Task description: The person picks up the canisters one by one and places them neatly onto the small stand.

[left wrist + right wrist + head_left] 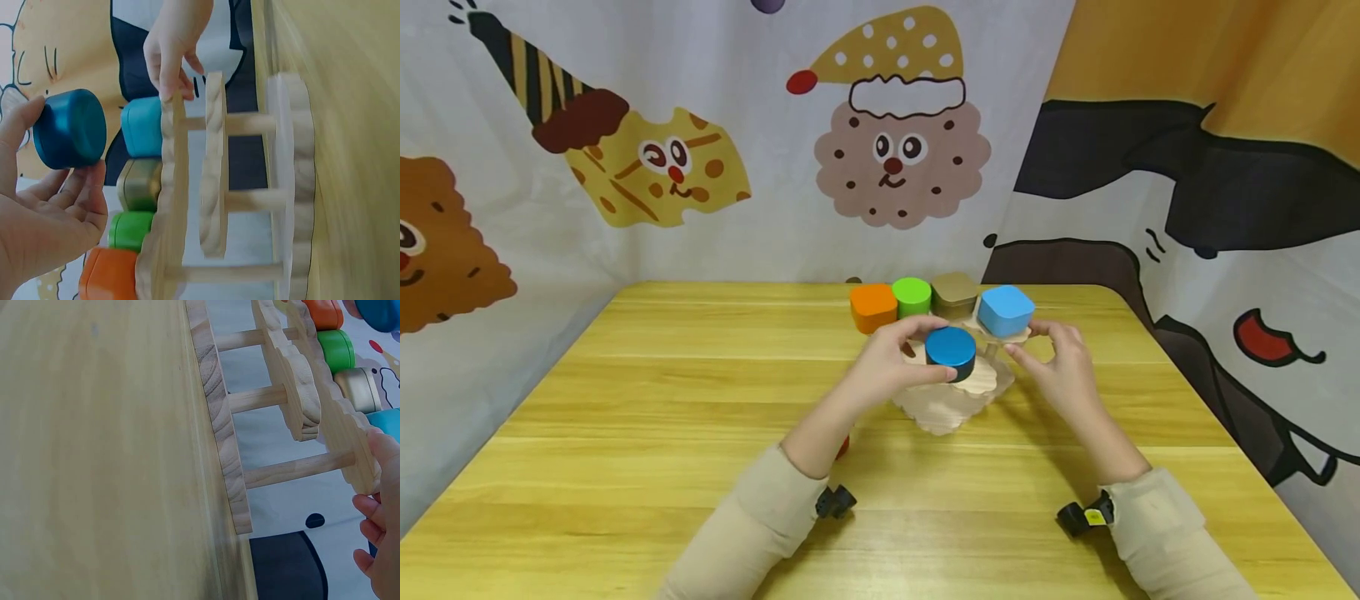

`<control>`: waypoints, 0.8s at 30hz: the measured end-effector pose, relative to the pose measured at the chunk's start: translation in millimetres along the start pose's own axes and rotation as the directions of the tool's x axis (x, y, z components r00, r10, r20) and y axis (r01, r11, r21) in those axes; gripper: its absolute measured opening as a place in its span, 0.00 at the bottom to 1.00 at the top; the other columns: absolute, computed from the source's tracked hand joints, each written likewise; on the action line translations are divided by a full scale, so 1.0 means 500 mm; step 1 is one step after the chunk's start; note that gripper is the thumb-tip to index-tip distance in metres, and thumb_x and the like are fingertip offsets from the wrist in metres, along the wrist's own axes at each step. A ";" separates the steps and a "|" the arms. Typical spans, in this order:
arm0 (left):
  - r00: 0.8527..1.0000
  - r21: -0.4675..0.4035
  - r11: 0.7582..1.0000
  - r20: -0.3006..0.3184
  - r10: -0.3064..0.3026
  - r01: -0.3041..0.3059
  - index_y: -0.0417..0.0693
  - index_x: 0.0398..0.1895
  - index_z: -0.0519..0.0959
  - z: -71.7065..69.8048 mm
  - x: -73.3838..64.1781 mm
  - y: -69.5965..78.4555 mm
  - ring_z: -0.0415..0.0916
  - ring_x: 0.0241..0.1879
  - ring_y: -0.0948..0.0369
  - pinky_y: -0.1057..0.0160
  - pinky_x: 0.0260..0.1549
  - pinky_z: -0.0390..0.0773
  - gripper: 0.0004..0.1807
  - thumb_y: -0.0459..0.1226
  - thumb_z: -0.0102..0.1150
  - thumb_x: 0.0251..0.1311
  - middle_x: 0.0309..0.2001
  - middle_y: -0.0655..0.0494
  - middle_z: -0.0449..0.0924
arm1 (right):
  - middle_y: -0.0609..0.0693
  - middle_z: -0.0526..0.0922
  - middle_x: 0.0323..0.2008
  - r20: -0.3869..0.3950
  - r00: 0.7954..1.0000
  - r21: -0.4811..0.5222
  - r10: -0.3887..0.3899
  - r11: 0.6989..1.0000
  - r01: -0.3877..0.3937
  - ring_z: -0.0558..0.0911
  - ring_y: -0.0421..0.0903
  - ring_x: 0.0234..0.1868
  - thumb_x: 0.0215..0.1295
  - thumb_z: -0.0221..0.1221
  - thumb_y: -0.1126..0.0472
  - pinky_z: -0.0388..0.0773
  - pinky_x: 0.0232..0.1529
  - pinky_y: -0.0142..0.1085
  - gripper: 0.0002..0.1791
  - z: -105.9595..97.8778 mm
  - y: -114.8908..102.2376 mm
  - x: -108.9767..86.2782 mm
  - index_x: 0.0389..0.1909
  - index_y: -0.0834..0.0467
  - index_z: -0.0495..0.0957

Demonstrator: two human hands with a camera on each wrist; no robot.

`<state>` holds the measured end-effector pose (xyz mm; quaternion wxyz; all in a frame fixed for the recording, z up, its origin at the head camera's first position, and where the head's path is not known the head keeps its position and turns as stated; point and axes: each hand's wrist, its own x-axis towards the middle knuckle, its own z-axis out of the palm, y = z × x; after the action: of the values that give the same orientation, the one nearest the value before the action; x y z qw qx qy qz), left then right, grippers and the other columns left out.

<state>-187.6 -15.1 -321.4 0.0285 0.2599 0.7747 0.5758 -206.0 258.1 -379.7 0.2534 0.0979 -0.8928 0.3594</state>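
My left hand point(902, 357) grips a round dark blue tin point(951, 348) between thumb and fingers, held over the lower part of a tiered wooden stand point(942, 412). In the left wrist view, that tin point(72, 129) is apart from the wood. The thumb and fingers of my right hand point(1063, 367) pinch the right end of the stand's top shelf point(364, 472). Along this shelf sit an orange tin point(874, 308), a round green tin point(912, 297), a gold-brown tin point(954, 295) and, closest to my right hand, a light blue tin point(1006, 310).
The stand has scalloped tiers joined by wooden dowels point(250, 200) and rests on a wood-grain table point(647, 417). Partly hidden behind my left forearm is a small red object point(843, 447). A cartoon-printed curtain point(700, 250) hangs behind the table.
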 end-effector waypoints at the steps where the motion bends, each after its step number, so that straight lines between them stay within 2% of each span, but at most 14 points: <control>1: 1.000 0.002 1.000 -0.002 -0.004 0.004 0.50 0.56 0.77 0.005 0.002 0.001 0.71 0.45 0.62 0.58 0.42 0.70 0.29 0.39 0.74 0.48 0.49 0.63 0.79 | 0.64 0.77 0.44 0.000 1.000 -0.001 -0.001 1.000 0.001 0.69 0.61 0.52 0.57 0.68 0.57 0.64 0.50 0.57 0.26 0.000 -0.001 0.000 0.49 0.71 0.74; 4: 1.000 0.017 1.000 -0.012 -0.019 0.019 0.51 0.56 0.78 0.017 0.008 0.004 0.72 0.44 0.61 0.60 0.41 0.71 0.29 0.40 0.75 0.48 0.47 0.64 0.79 | 0.63 0.77 0.44 0.004 1.000 -0.001 0.003 1.000 -0.003 0.69 0.61 0.52 0.58 0.68 0.57 0.64 0.50 0.57 0.26 0.000 -0.003 0.000 0.49 0.71 0.74; 9: 0.999 -0.007 0.999 -0.030 -0.032 0.032 0.49 0.56 0.78 0.036 0.017 0.003 0.73 0.42 0.54 0.63 0.36 0.74 0.30 0.39 0.75 0.47 0.47 0.60 0.79 | 0.63 0.76 0.45 0.011 1.000 0.002 0.014 1.000 -0.014 0.68 0.60 0.52 0.59 0.67 0.56 0.64 0.49 0.56 0.26 0.000 -0.004 0.000 0.50 0.70 0.74; 16: 0.997 -0.036 0.998 -0.066 -0.044 0.042 0.47 0.57 0.78 0.066 0.029 -0.010 0.73 0.43 0.62 0.66 0.37 0.76 0.31 0.38 0.76 0.46 0.44 0.59 0.79 | 0.63 0.76 0.45 0.013 1.000 -0.005 0.012 1.000 -0.012 0.68 0.60 0.52 0.59 0.67 0.55 0.65 0.49 0.57 0.26 -0.001 -0.004 -0.001 0.50 0.70 0.74; 20: 0.995 -0.034 0.997 -0.075 -0.071 0.069 0.48 0.57 0.78 0.077 0.032 -0.020 0.73 0.44 0.62 0.65 0.38 0.76 0.31 0.39 0.76 0.46 0.45 0.60 0.79 | 0.63 0.76 0.45 0.013 1.000 -0.002 0.003 1.000 -0.003 0.69 0.60 0.52 0.59 0.67 0.56 0.65 0.49 0.56 0.26 0.000 -0.004 -0.001 0.51 0.71 0.74; 24: 0.993 -0.011 0.997 -0.093 -0.074 0.073 0.46 0.57 0.77 0.082 0.036 -0.029 0.74 0.44 0.61 0.64 0.39 0.75 0.31 0.37 0.76 0.46 0.48 0.58 0.79 | 0.63 0.76 0.45 0.006 1.000 0.000 -0.002 1.000 0.002 0.69 0.60 0.51 0.58 0.68 0.57 0.65 0.49 0.55 0.26 0.001 -0.001 0.000 0.50 0.70 0.74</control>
<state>-194.5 25.6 -343.8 0.0144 0.2040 0.7820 0.5888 -205.8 257.6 -379.7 0.2511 0.1000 -0.8934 0.3588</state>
